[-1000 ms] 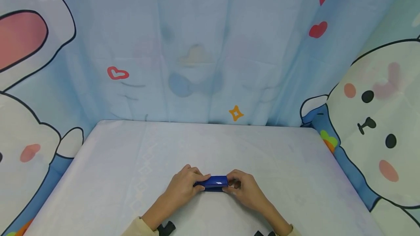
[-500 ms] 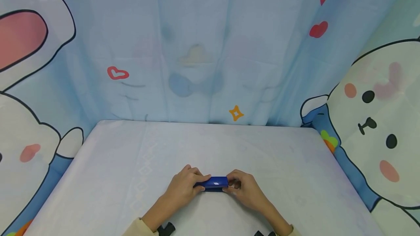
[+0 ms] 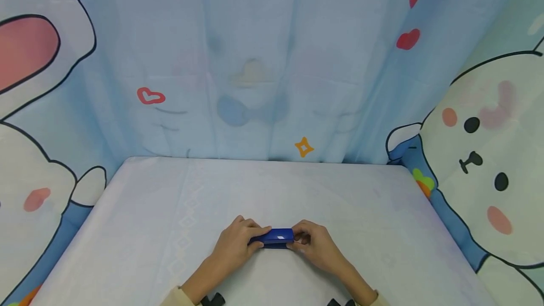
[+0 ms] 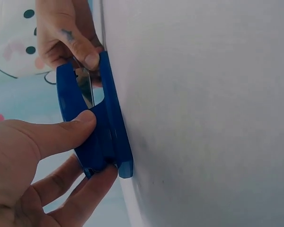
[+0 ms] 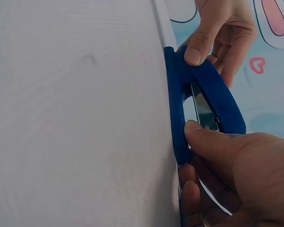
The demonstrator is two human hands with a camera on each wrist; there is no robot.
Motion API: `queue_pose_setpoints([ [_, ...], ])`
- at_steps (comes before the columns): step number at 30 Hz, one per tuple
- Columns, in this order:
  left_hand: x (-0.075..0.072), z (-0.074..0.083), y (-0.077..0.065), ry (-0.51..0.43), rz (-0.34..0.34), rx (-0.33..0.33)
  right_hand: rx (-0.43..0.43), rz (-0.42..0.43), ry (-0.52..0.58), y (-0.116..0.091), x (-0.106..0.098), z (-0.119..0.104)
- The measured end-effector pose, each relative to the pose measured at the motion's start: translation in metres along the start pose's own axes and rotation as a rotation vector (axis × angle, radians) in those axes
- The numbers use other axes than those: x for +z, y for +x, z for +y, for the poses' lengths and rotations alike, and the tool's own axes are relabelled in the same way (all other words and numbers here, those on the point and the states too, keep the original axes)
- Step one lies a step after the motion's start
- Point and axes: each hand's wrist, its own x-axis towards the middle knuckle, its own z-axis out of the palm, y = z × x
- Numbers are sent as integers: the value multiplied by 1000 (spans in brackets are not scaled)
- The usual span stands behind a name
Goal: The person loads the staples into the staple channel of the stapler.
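A blue stapler (image 3: 278, 235) stands at the near middle of the white table, lengthwise between both hands. My left hand (image 3: 235, 242) grips its rear end, with the thumb (image 4: 73, 132) on one side and fingertips on the other. At the front end, my right hand (image 3: 316, 247) pinches the stapler, its thumb (image 5: 210, 139) at the base's tip and the other fingers curled behind. The top arm is raised from the base (image 4: 114, 109), leaving a wedge-shaped gap. A metal staple channel (image 4: 85, 87) shows in that gap. The right fingers partly cover the front tip.
A white cloth covers the table (image 3: 178, 202), whose far edge meets a light blue curtain (image 3: 255, 37). Cartoon figures (image 3: 488, 155) are printed on the cloth at both sides. Black wrist straps (image 3: 214, 299) and pale sleeves (image 3: 176, 296) show at the bottom.
The head view has shifted slightly, so everything sits a little further left. Both hands keep their hold on the stapler, with no clear movement of it.
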Motion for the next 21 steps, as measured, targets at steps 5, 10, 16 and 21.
queue_pose_setpoints([
  [5,1,-3,-3,1,18,1,4,-7,5,-1,2,-1],
  [10,-1,-6,-6,-40,-19,12,-10,-14,-2,-1,3,0],
  [16,-6,-10,-11,-63,-55,-7,-16,-23,-74,-3,1,-4],
  [21,-15,-18,-21,-24,-20,-55,17,-11,-174,-9,-2,-12],
])
